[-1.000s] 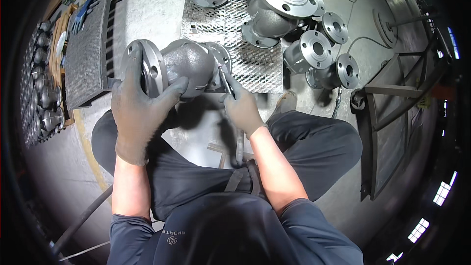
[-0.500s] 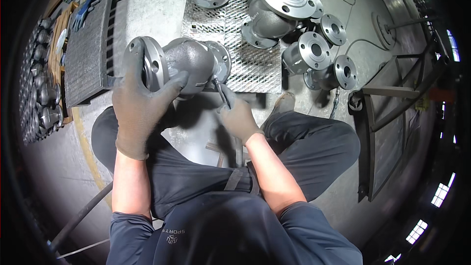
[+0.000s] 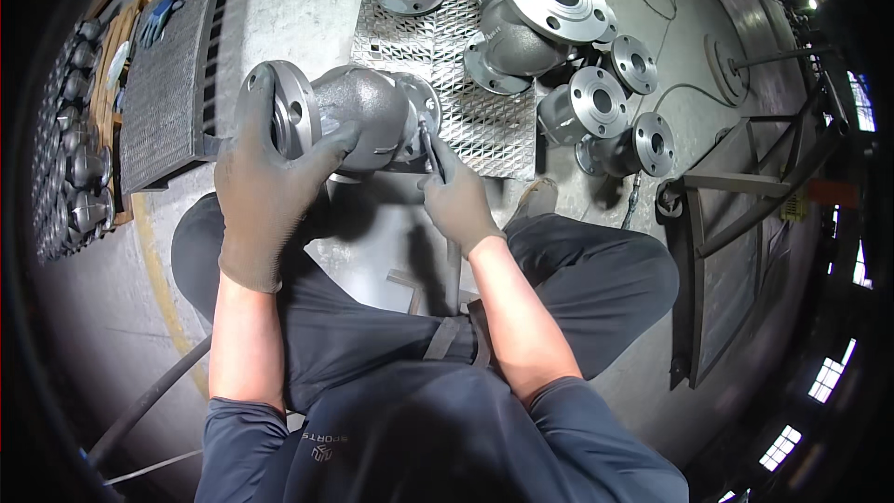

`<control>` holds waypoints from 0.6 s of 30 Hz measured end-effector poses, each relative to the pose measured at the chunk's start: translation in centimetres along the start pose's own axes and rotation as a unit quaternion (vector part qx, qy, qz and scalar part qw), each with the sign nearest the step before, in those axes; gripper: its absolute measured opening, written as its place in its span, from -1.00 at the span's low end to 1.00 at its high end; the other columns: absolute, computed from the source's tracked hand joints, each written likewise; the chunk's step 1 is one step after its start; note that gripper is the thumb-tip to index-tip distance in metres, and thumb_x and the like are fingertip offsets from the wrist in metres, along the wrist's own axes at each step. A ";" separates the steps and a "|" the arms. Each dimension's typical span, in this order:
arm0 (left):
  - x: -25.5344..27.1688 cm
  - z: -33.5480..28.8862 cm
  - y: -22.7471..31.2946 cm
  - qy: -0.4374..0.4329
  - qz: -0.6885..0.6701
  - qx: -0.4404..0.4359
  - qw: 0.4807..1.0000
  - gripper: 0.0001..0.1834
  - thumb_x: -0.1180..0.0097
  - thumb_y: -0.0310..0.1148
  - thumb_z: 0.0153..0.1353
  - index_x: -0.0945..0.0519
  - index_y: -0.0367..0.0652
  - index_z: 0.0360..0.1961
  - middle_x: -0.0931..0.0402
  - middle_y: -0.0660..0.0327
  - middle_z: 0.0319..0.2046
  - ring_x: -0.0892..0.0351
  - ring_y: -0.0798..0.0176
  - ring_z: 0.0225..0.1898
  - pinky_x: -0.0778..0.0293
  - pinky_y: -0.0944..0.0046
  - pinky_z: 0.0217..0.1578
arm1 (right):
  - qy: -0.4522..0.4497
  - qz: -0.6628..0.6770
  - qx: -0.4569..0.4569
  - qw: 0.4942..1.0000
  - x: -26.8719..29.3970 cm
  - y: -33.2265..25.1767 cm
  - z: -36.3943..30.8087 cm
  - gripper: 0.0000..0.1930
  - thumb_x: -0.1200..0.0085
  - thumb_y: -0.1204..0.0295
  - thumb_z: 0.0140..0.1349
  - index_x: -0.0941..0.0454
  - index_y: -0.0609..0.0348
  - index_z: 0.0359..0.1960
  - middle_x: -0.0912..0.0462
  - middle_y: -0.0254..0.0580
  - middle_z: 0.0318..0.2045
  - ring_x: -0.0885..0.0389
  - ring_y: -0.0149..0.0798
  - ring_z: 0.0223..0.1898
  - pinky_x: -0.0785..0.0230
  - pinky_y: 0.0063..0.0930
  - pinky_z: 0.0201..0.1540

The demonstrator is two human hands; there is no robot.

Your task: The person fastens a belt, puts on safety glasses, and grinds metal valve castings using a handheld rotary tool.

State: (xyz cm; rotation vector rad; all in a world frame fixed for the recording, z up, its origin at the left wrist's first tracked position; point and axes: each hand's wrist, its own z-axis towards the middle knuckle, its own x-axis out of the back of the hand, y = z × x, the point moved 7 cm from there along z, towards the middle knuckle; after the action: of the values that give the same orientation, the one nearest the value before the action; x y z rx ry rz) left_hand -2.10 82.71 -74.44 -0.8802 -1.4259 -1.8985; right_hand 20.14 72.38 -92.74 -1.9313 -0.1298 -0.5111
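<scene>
A grey cast-metal valve body (image 3: 365,116) with round flanges at its ends lies on its side before me. My gloved left hand (image 3: 270,158) grips its left flange (image 3: 296,110), fingers over the rim and thumb spread toward the body. In my gloved right hand (image 3: 458,196) is a slim dark pen-like tool (image 3: 432,151), held in a closed grip. Its tip meets the valve body near the inner side of the right flange (image 3: 424,112). The exact kind of tool is too small to make out.
More flanged valve bodies (image 3: 523,37) stand beyond on a textured metal plate (image 3: 489,130) and to the right. At left is a low metal-topped bench (image 3: 172,84) with blue gloves (image 3: 160,20) on it, beside rows of castings (image 3: 84,163). A metal frame (image 3: 736,251) stands at right.
My right hand and the tool have shifted slightly right and up along the flange, and the tool stands more upright. My left hand keeps its hold on the valve body.
</scene>
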 end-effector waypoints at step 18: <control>0.2 -0.1 -0.3 -0.015 -0.020 0.023 0.999 0.11 -0.65 0.01 0.13 -0.45 -0.43 0.57 -0.72 -0.32 0.26 -0.78 -0.12 0.29 -0.59 0.04 0.33 | -0.015 -0.098 0.026 0.995 1.9 0.4 0.6 -0.31 0.02 0.52 0.45 -0.44 0.07 0.65 -0.84 0.00 -0.20 -0.76 -0.27 -0.37 -0.66 -0.30 -0.14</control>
State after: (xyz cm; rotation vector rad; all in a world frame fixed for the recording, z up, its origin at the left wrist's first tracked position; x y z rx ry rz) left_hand -2.45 82.65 -74.49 -0.8686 -1.5092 -1.8823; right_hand 22.11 72.52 -92.52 -1.8851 -0.3518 -0.6037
